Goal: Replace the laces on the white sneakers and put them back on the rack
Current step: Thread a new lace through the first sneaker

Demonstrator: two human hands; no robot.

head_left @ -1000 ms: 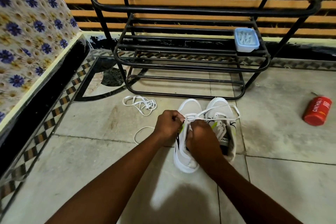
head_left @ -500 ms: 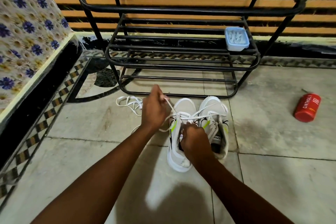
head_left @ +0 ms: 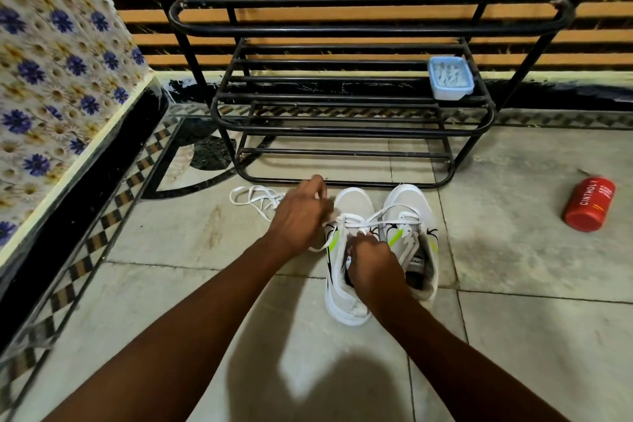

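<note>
Your left hand (head_left: 299, 217) and right hand (head_left: 371, 259) both pinch the lace (head_left: 383, 223); draw slack evenly through the sneaker (head_left: 346, 301), untwisted.

Painted metal, cloth, stone.
The black tubular metal rack (head_left: 342, 27) has a glossy painted coat; the white sneakers with neon-green flashes (head_left: 354, 204) show matt mesh cloth at the toes and smoother synthetic sides; the flat white woven laces (head_left: 373, 217) look matt. The pale stone floor tiles (head_left: 531, 336) carry a dull, stained sheen. The pale-blue translucent plastic box (head_left: 450, 79) is smooth, the red cylindrical can (head_left: 589, 204) glossy.
</note>
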